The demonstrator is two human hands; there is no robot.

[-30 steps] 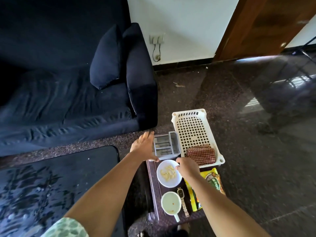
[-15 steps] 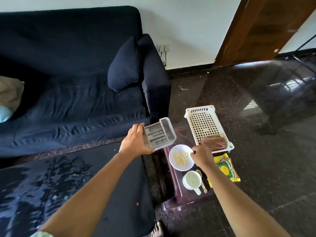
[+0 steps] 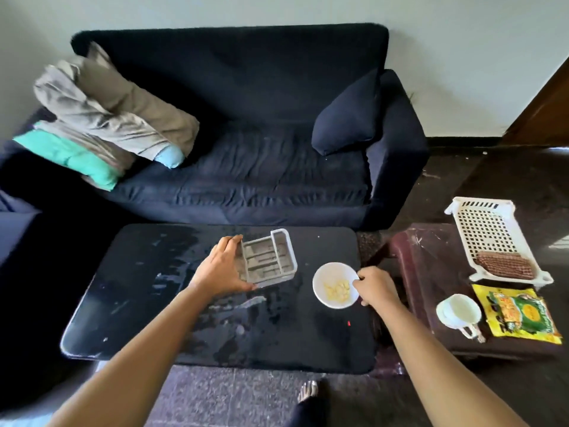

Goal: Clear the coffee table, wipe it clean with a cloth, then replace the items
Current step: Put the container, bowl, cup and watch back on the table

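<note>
The black coffee table [image 3: 138,303] shows wet streaks across its glossy top. My left hand [image 3: 220,268] grips the left side of a grey divided organiser tray [image 3: 268,258], held over the table's middle. My right hand [image 3: 374,286] pinches the right rim of a white bowl [image 3: 334,285] with pale yellow pieces in it, over the table's right part. Whether either item touches the tabletop I cannot tell. On the low brown stool [image 3: 428,272] to the right stand a white cup [image 3: 458,312], a yellow-green snack packet [image 3: 520,314] and a white perforated basket [image 3: 486,229] holding a checked cloth [image 3: 505,268].
A dark blue sofa [image 3: 261,167] stands behind the table, with a dark cushion [image 3: 348,118] at its right and folded grey and teal bedding [image 3: 101,124] at its left. A wooden door [image 3: 545,109] is at far right. My foot [image 3: 308,392] shows below the table's front edge.
My view has swung left from the stool to the coffee table. Both hands have carried the organiser tray and the bowl off the stool to above the black tabletop.
</note>
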